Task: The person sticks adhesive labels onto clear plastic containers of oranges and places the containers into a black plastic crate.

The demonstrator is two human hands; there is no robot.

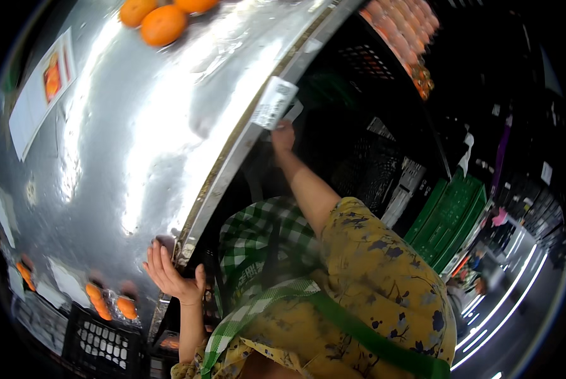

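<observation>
Both hands at the front edge of a polished steel counter, one on a white label.

Nearest the camera, the person wears a yellow floral top with a green-and-white checked apron point(257, 252). The left hand point(172, 275) is open, fingers spread and slightly curled, resting against the front edge of the steel counter point(144, 139) near its lower end; it grips nothing. Further along the same edge, the right arm is extended and the right hand point(283, 136) is closed around the lower end of a white label point(274, 102) fixed to the edge trim point(232, 158). Oranges point(163, 24) lie on the counter's far end, well apart from both hands. A printed card point(42, 88) lies toward the counter's left edge. Beyond the counter edge stand dark plastic crates point(371, 158) and stacked green crates point(450, 218).
</observation>
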